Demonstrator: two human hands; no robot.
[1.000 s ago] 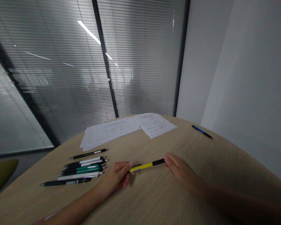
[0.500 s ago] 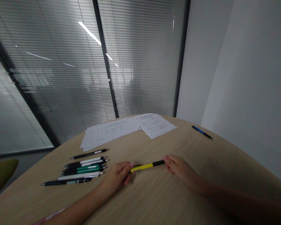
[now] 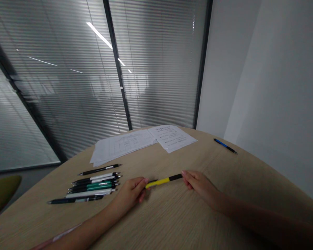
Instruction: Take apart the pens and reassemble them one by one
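The pen (image 3: 161,181) lies lengthwise between the fingers (image 3: 143,182) — left hand (image 3: 131,188) grips the yellow end, right hand (image 3: 197,181) the black.

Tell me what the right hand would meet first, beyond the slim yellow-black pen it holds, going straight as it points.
The right hand would probably meet the white printed paper sheets, though depth is unclear.

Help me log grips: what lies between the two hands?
In the head view, a yellow-and-black pen, held between the left hand and the right hand.
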